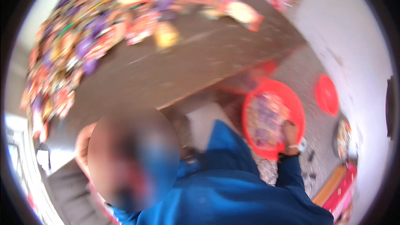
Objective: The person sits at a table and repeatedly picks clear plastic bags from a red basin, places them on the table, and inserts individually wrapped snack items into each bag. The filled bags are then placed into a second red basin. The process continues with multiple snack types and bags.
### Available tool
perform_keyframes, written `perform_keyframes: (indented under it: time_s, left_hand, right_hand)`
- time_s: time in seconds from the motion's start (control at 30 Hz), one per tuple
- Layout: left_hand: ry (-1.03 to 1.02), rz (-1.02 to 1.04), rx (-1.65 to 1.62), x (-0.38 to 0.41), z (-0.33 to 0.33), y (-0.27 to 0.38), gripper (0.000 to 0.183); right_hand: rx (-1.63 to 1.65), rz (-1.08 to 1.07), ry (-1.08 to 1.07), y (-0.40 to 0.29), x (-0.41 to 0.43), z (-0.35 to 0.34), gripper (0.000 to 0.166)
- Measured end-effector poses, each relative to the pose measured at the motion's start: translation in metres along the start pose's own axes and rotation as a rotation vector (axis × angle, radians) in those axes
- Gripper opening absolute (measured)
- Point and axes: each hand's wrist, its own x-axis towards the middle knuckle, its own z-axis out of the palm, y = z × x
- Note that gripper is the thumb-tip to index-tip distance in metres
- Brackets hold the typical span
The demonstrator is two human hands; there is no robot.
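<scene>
My right hand (pixel 290 132), in a blue sleeve with a band at the wrist, reaches into a red plastic basin (pixel 272 81) to the right. Its fingers are at the small purple, red and yellow packets (pixel 265 118) inside; blur hides whether they hold any. My left hand cannot be made out. Before me is a brown tabletop (pixel 175 68), with a large spread of similar colourful packets (pixel 103 34) along its far and left side.
A bare hand and forearm (pixel 82 148), whose owner is unclear, lie at the left beside a blurred round patch. Another red basin (pixel 326 95) and a round container of small items (pixel 343 139) stand on the floor (pixel 306 78) by the white wall. A yellow-orange strip curves over the packets.
</scene>
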Motion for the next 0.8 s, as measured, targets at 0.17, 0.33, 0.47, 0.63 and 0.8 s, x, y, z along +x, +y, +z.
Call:
perform_keyframes:
  time_s: [0.17,0.33,0.47,0.63,0.8]
  left_hand:
    - [0.155,0.028,-0.07,-0.032,-0.041,0.004,0.02]
    - [0.29,0.05,-0.18,-0.051,-0.108,-0.017,0.023]
    - [0.538,-0.062,-0.113,-0.087,-0.149,-0.031,0.021]
    - [0.637,-0.187,0.087,-0.119,-0.193,-0.072,0.019]
    - [0.667,-0.312,0.403,-0.149,-0.243,-0.139,0.015]
  right_hand:
    - [-0.017,-0.562,-0.105,-0.161,-0.036,0.111,0.015]
    - [0.002,-0.926,-0.219,-0.272,-0.121,0.168,0.014]
    - [0.066,-1.2,-0.394,-0.33,-0.163,0.211,0.014]
    - [0.086,-1.174,-0.692,-0.365,-0.199,0.27,0.011]
    - [0.026,-1.039,-0.94,-0.375,-0.215,0.305,0.007]
